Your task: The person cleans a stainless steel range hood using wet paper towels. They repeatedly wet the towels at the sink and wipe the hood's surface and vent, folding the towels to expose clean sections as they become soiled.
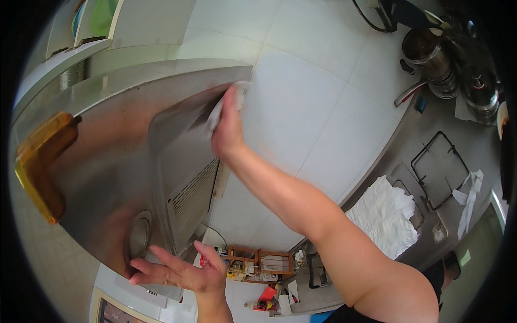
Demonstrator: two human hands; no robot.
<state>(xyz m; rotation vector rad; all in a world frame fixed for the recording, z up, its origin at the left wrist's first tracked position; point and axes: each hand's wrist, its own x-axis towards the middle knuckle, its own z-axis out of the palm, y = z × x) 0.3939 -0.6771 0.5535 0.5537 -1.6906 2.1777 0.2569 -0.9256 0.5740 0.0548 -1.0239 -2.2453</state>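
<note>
My right hand point(229, 121) holds a white wipe point(240, 95), maybe tissue or cloth, pressed against the stainless-steel range hood point(109, 161). It lies by the far edge of the hood's recessed panel point(181, 117), above a slotted vent grille point(198, 189). My left hand point(181, 270) has its fingers spread and holds nothing. Its fingertips are at the hood's lower edge beside a round lamp point(139, 234); whether they touch it I cannot tell. An amber L-shaped corner guard point(46, 165) covers one hood corner.
White wall tiles point(299, 109) lie behind my right arm. At the right, the steel cooktop point(379, 210) bears crumpled white paper point(383, 218), a black pan support point(440, 169) and metal pots point(428, 52). A wooden rack point(258, 262) and bottles stand below.
</note>
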